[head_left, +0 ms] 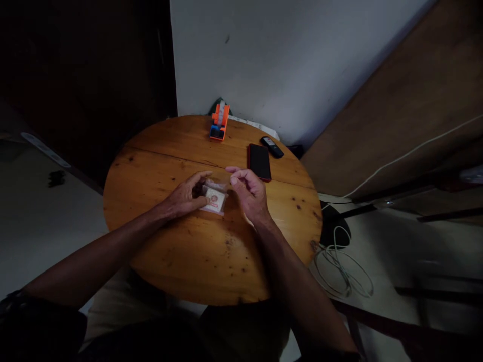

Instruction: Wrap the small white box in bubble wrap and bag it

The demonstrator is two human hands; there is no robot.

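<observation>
On the round wooden table (177, 261) lies a small white packet (216, 195) with a round emblem and a red label, inside a clear plastic sleeve (218, 185). My left hand (187, 194) grips its left side, the thumb pressed on the front and the fingers curved round behind. Just right of the sleeve, my right hand (249, 192) is closed in a pinch, thumb against forefinger. What sits between those fingertips, perhaps a bit of clear film, is too faint to make out.
An orange tape dispenser (221, 119) stands at the table's far edge. A dark phone-like slab with red edges (259, 162) and a small black handset (272, 147) lie beyond my right hand. A pale coiled cable (341, 271) rests on the floor at right. A wall (271, 65) rises behind.
</observation>
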